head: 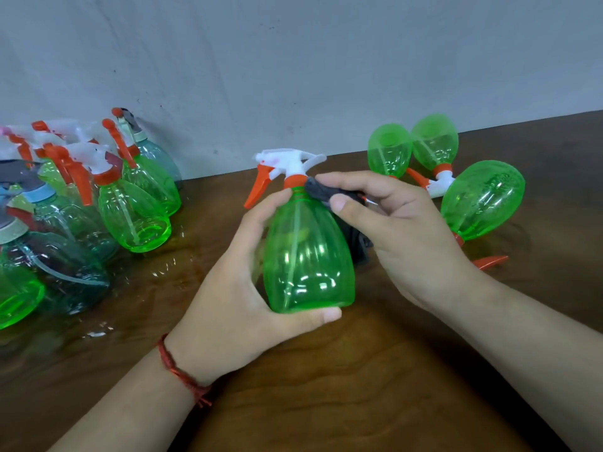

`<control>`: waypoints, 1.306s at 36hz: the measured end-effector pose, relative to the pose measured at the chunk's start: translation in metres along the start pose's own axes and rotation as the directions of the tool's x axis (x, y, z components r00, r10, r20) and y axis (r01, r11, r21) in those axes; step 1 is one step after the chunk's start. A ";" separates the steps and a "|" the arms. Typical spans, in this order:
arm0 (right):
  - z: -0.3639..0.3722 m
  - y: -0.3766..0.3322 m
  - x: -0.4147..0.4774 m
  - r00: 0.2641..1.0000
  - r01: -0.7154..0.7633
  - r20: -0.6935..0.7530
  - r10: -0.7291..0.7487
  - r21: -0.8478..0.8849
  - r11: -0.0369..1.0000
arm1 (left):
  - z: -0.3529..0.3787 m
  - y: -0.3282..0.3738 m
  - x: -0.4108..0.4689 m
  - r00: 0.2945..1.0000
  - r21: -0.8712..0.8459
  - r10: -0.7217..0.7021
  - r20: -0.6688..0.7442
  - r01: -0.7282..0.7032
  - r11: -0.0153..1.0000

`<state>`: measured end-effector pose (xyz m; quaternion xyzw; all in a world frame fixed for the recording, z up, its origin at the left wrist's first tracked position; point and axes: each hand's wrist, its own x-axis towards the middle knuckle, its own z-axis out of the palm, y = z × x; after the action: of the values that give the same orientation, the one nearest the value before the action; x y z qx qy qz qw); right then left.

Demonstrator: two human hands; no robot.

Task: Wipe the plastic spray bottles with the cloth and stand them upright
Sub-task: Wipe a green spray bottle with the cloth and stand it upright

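Observation:
My left hand [248, 285] grips a green spray bottle [308, 256] with a white head and orange trigger, held upright just above the table, thumb under its base. My right hand [391, 230] pinches a dark grey cloth [321, 190] against the bottle's neck and right shoulder; more of the cloth hangs behind the bottle. Three green bottles lie tipped on the table at the right: one [388, 151], a second [435, 141] and a third [483, 200] nearest my right hand.
A crowd of upright green and teal spray bottles [130, 203] stands at the left along the grey wall [293, 60]. The brown wooden table [326, 386] stretches out below my forearms. An orange trigger [489, 261] pokes out at the right.

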<state>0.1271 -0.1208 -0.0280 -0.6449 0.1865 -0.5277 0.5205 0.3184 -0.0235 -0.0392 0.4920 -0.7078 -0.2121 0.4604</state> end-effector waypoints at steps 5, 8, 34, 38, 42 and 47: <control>-0.003 0.005 -0.002 0.999 0.048 0.022 -0.047 -0.049 0.998 | 0.004 0.000 0.002 0.992 0.033 -0.039 -0.118 0.043 0.999; -0.002 0.007 -0.005 0.991 0.124 0.060 -0.116 -0.148 0.981 | -0.002 -0.007 0.004 0.974 0.016 -0.073 -0.216 0.078 0.997; -0.003 0.001 0.001 1.000 0.013 0.026 -0.012 -0.024 1.000 | 0.001 0.001 0.000 1.000 0.080 -0.005 -0.013 0.006 0.997; -0.005 -0.002 0.002 0.995 -0.097 0.021 0.094 0.202 0.975 | 0.004 0.008 -0.001 0.999 -0.096 -0.024 0.038 0.027 0.995; -0.005 0.000 0.000 0.998 -0.065 -0.001 0.066 0.173 0.983 | 0.001 0.007 -0.001 0.997 0.011 -0.017 0.075 0.016 1.000; -0.006 0.007 0.000 0.999 0.034 0.033 -0.034 -0.001 0.999 | -0.001 0.003 0.002 0.998 0.220 0.051 0.041 -0.059 0.974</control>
<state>0.1241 -0.1266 -0.0348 -0.6571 0.1673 -0.5257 0.5137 0.3174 -0.0235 -0.0358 0.5165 -0.7484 -0.1281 0.3959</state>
